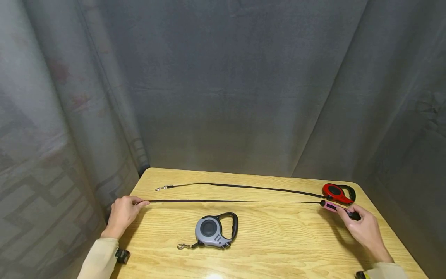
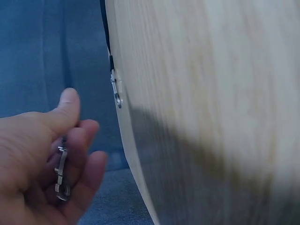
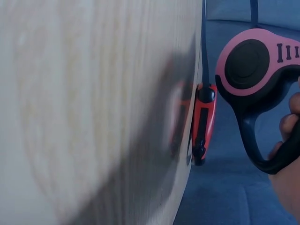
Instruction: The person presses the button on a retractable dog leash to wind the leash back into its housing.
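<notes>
My right hand [image 1: 364, 228] grips the black handle of a pink retractable dog leash [image 3: 249, 63], held above the table's right side. Its dark strap [image 1: 230, 201] runs taut across to my left hand [image 1: 122, 215], which pinches the strap's end between thumb and fingers. In the left wrist view the metal clip [image 2: 61, 173] of that strap hangs against the left palm. Behind the pink leash, a red retractable leash [image 1: 333, 191] lies on the table, its black strap [image 1: 244, 187] drawn out leftward to a metal clip [image 1: 161, 188].
A grey retractable leash [image 1: 208, 229] with a black handle lies near the middle of the wooden table [image 1: 278, 240], its clip [image 1: 183, 246] pointing left and its strap drawn in. Grey curtains [image 1: 223, 85] hang behind the table and at both sides.
</notes>
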Tool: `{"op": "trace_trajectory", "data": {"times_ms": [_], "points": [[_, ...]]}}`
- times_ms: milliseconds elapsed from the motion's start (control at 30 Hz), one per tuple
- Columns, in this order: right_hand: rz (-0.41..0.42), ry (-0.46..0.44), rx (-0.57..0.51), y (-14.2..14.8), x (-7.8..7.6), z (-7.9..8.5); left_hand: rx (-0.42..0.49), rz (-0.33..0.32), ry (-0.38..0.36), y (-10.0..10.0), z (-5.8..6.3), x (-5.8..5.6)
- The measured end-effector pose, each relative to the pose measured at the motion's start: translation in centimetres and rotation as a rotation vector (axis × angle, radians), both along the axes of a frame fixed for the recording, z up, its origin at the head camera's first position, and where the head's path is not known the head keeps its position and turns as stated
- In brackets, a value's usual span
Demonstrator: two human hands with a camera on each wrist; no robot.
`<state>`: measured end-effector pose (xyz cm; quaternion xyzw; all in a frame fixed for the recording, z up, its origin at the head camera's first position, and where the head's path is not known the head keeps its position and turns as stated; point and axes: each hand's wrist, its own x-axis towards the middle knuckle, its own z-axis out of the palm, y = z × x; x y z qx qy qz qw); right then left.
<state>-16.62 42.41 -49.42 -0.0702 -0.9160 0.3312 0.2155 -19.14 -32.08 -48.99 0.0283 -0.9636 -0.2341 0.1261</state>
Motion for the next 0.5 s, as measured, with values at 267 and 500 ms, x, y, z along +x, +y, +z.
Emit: {"op": "trace_trajectory", "data": {"times_ms": [267, 500], "points": [[-0.036, 0.081, -0.05, -0.02, 0.03, 0.1, -0.026, -0.081, -0.093, -0.07, -0.13, 0.09], [-0.014, 0.154, -0.109, 0.29, 0.2, 0.06, -0.033, 0.036, -0.063, -0.25, -0.2, -0.01]]}}
